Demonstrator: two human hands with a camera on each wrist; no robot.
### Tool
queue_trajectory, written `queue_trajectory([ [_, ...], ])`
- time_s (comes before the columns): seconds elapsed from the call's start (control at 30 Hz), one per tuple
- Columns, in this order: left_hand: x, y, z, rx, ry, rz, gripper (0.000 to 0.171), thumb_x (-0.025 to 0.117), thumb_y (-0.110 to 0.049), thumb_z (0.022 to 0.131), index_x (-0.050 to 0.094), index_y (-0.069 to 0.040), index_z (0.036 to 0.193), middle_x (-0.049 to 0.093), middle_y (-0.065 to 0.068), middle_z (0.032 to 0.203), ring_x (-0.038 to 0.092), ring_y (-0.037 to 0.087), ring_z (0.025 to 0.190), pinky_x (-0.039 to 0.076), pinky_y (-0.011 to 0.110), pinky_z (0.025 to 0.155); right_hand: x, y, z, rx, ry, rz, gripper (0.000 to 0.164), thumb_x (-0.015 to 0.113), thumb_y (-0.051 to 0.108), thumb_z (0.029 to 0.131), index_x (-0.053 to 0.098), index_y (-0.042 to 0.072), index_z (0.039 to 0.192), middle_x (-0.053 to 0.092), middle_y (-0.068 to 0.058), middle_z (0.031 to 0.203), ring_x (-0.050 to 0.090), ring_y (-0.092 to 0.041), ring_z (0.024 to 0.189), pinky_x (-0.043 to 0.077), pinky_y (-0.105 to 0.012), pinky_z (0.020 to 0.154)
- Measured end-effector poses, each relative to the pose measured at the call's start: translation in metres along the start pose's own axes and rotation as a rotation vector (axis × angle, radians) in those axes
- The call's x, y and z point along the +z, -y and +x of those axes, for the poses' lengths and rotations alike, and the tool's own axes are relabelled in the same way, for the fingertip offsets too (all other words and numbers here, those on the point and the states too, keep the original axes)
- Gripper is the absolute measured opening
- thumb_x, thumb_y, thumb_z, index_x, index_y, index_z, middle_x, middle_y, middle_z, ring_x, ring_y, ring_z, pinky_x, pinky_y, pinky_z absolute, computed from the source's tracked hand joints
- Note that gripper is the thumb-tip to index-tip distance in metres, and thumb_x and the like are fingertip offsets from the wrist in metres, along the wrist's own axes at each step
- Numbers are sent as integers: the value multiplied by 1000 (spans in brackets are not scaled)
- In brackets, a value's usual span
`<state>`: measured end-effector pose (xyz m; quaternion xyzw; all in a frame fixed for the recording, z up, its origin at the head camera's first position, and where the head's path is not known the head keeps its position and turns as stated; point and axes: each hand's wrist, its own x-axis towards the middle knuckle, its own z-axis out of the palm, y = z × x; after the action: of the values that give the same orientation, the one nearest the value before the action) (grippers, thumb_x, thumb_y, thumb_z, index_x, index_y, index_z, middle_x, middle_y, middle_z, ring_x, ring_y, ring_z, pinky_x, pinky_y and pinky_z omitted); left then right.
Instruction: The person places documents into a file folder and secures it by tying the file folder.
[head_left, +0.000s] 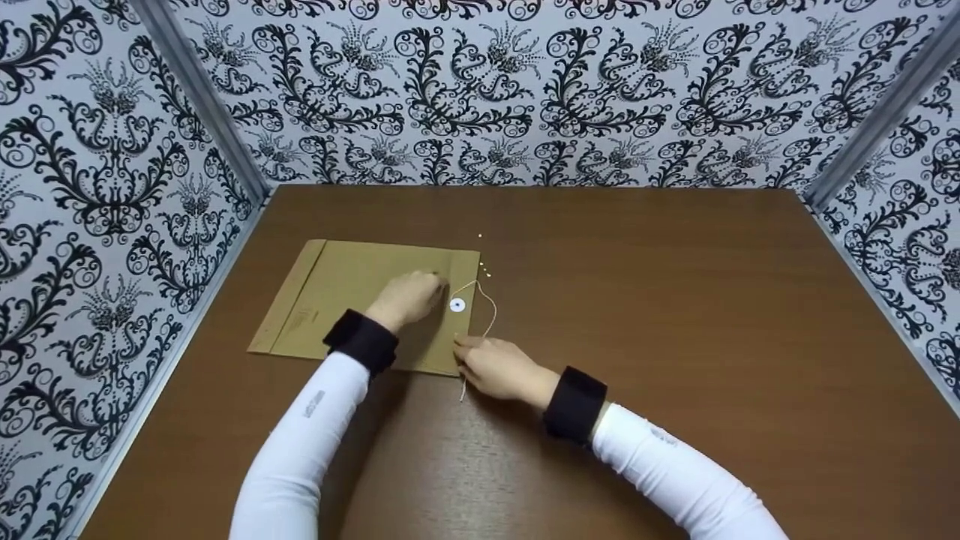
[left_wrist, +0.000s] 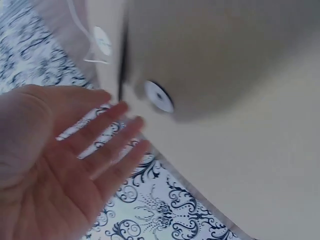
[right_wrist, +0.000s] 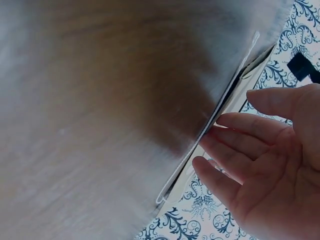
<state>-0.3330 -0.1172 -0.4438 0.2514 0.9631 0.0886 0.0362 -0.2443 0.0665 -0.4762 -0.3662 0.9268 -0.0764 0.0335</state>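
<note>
A brown cardboard string-tie envelope (head_left: 367, 300) lies on the table, its flap at the right. A white button (head_left: 457, 304) sits on the flap with a pale string (head_left: 495, 307) looping off it past the edge. In the left wrist view a second white button (left_wrist: 159, 96) shows on the body beside the flap. My left hand (head_left: 409, 298) is over the envelope near the flap's edge, fingers loosely extended and holding nothing. With its fingertips, my right hand (right_wrist: 260, 150) touches the envelope's right edge, thumb apart; the string runs along that edge by the fingers.
The envelope rests on a brown wooden table (head_left: 675, 300). Several small pale bits (head_left: 487, 274) lie beyond the envelope's far right corner. Patterned black-and-white walls (head_left: 525, 90) enclose the table at the back and sides.
</note>
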Motion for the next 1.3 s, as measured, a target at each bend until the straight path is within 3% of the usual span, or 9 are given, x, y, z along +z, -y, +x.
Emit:
queue_trajectory([
  [0.13,4,6,9,61,-15,15,29,56,-6,102,67,-2,128,69,19,130,68,39,119,56,52,101,0,2,-1,-3,8,-10,33,59,19,103,65,0,130,58,-17,149,62,-31,133,53,-43,108],
  [0.27,11,8,18,91,-13,58,30,57,-9,103,67,-4,131,67,15,136,68,36,121,57,50,100,0,2,-3,-23,9,-13,32,61,18,101,65,0,127,58,-19,149,63,-33,132,53,-43,109],
  [0.5,19,7,33,69,14,146,24,59,-14,103,69,-6,122,71,16,128,71,38,112,60,52,90,-2,4,-4,-9,48,5,39,60,15,101,62,-4,134,54,-22,152,58,-33,138,52,-43,110],
  [0.63,21,8,40,59,14,188,29,62,-17,101,68,-6,128,68,14,136,70,37,116,60,51,93,-2,7,-4,10,92,0,45,57,15,102,55,-5,143,49,-23,155,53,-33,143,49,-42,114],
  [0.83,21,11,45,36,-15,252,38,61,-19,101,65,-5,136,62,11,147,63,34,131,54,48,106,-1,10,-2,11,106,-27,49,57,17,103,52,-5,145,48,-22,157,50,-32,146,45,-41,119],
  [1.03,25,17,50,22,14,294,44,55,-23,104,57,-5,144,54,10,155,54,30,142,49,46,114,-1,12,-1,7,90,-44,49,57,17,102,53,-6,144,49,-23,155,51,-32,145,45,-40,118],
  [1.3,28,18,50,86,-11,361,47,54,-27,105,54,-6,148,53,8,156,56,28,141,48,44,114,-4,6,-8,25,74,-14,38,56,17,104,62,-4,135,51,-23,154,54,-34,142,47,-42,117],
])
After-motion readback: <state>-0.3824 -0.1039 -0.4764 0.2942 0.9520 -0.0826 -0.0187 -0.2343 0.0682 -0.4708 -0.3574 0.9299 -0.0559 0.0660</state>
